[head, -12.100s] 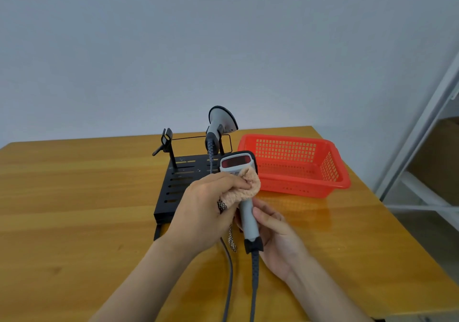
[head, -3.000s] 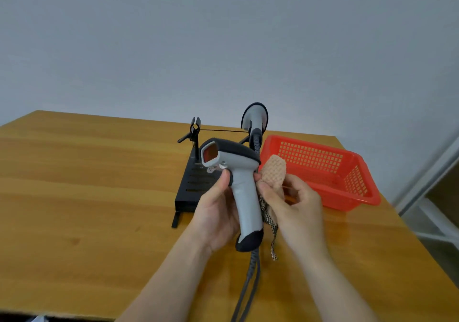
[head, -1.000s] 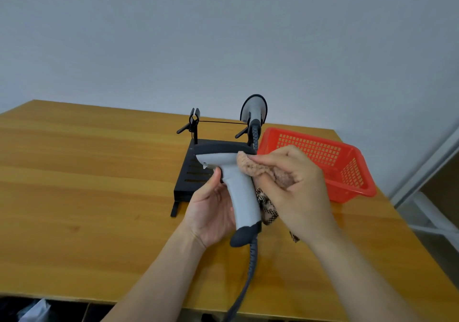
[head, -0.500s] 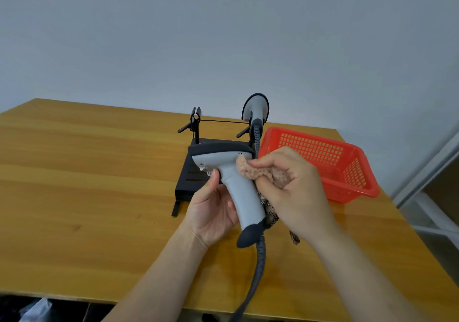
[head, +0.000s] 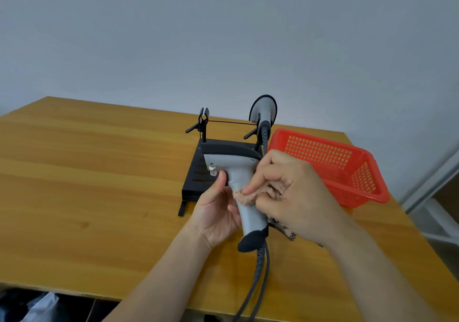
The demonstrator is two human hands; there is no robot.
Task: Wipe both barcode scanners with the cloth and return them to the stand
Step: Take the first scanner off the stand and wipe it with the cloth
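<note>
We note a grey barcode scanner (head: 233, 160) held upright, pink cloth (head: 246, 197) pressed on its handle; second scanner (head: 263, 109) perched on black stand (head: 192, 185).

The left arm (head: 159, 277) and the right arm (head: 367, 259) are bare and reach forward, so the hands meet in the middle. The left hand (head: 216, 212) has its palm up, its fingers wrapped round the handle of the scanner (head: 236, 164) and its thumb pointing up. The right hand (head: 295, 192) is curled with its back up, and its fingertips press the cloth (head: 248, 196) on the handle, just beside the left fingers.
</note>
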